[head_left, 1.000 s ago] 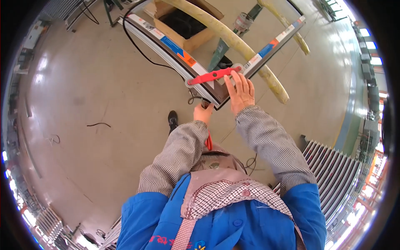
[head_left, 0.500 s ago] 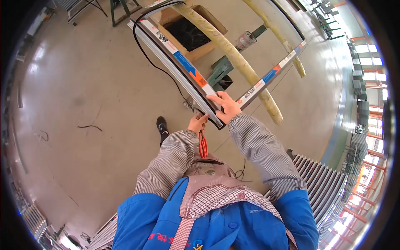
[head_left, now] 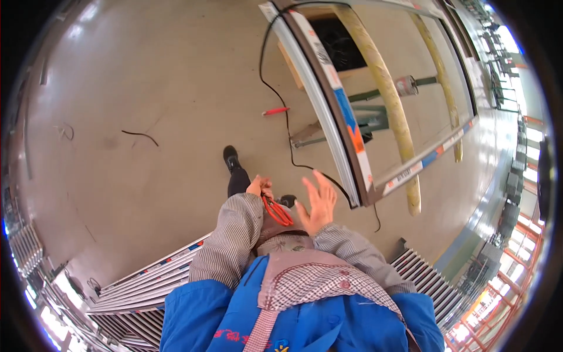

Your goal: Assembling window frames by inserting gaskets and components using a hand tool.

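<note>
To the right of the open cardboard box run two yellow wrapped bars with a round can between them, far to the left of this box lies a short black strip, and well nearer than the box stand two stacks of profiles.

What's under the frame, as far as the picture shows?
Two yellow bars pass beneath the frame. A box, a can and a green stand show through its opening. The frame itself hides short stretches of the bars and part of the box.
</note>
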`<state>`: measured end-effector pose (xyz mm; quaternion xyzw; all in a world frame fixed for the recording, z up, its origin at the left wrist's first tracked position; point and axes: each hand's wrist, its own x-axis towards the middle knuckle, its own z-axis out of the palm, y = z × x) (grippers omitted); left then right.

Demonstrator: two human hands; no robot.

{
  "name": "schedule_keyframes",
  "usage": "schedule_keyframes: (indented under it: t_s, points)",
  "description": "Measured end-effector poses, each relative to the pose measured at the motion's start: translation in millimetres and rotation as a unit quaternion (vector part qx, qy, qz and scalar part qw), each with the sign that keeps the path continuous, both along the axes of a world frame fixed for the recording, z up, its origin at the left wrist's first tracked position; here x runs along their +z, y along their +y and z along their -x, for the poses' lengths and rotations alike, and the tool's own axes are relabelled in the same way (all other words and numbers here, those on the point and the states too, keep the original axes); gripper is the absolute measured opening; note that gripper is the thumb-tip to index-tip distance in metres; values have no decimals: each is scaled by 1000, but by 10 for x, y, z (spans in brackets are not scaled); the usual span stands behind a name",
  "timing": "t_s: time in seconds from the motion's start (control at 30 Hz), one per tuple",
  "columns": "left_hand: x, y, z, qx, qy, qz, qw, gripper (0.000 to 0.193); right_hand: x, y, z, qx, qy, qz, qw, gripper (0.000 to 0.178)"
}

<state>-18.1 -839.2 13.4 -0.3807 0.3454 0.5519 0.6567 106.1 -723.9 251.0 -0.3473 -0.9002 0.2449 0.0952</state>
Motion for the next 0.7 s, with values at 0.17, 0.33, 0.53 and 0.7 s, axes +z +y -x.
schedule_keyframes:
  t_s: [0.17,0.33,0.53,0.7]
  points:
    - [-90,-191,639,30,-52,56,997,42,-908,43,423,-122,-65,126,982,39]
    - [-157,-503,1169,73,-92,-2,993,38,-2227,368,770,-213,-123,275,930,29]
    - [-537,-768,1170,138,-127,-1,982,38,-3993,1022,1328,-403,-272,450,749,33]
    - [-835,-822,1269,203,-93,8,975,39,-5670,1169,1575,-462,-251,504,685,37]
